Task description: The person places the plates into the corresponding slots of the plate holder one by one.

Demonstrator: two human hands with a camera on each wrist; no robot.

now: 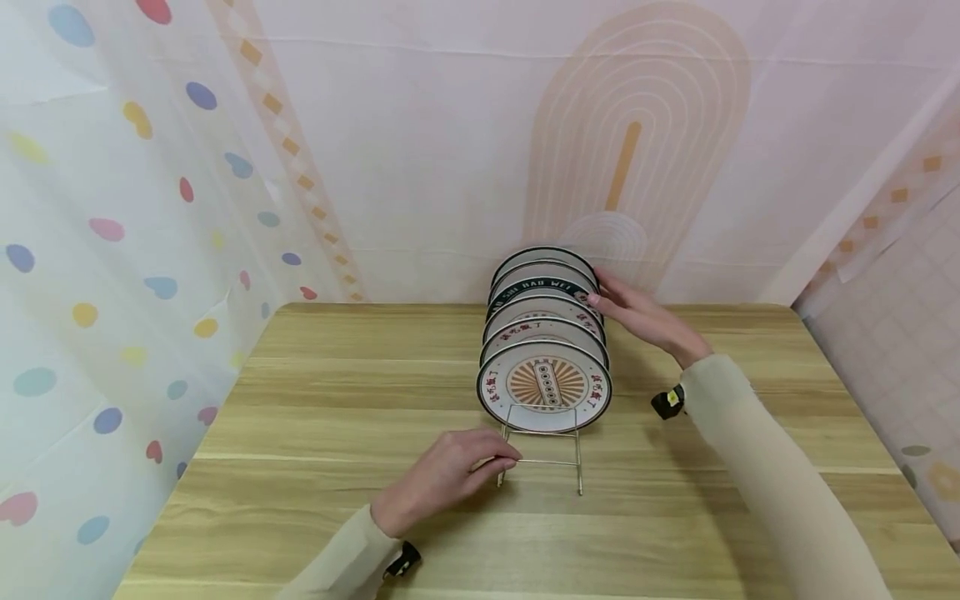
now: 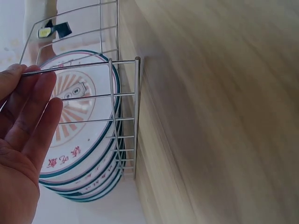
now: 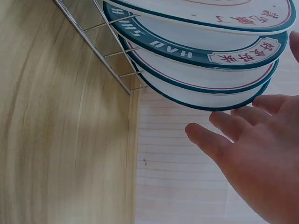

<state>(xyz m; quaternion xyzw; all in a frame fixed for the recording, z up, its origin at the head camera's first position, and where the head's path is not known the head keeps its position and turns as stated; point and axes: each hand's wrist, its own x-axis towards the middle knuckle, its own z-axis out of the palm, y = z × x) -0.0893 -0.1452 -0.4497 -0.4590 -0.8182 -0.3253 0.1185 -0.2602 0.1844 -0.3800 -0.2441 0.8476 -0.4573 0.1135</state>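
Note:
A metal wire dish rack (image 1: 578,450) stands on the table with several round plates upright in it, one behind another. The front plate (image 1: 547,383) is white with a dark rim, red characters and an orange sunburst. Farther back, one plate (image 3: 173,49) has a broad green band with white letters. My left hand (image 1: 453,467) pinches a wire at the rack's near end between thumb and fingers. At the far right side of the row, my right hand (image 1: 648,321) has its fingers extended at the rims of the rear plates, its fingertips (image 3: 259,103) against the rearmost one.
The wood-grain table (image 1: 337,433) ends at a patterned cloth backdrop (image 1: 420,150) just behind the plates. A spotted cloth (image 1: 142,250) hangs along the left side. Each wrist bears a small black device, such as the right one (image 1: 667,402).

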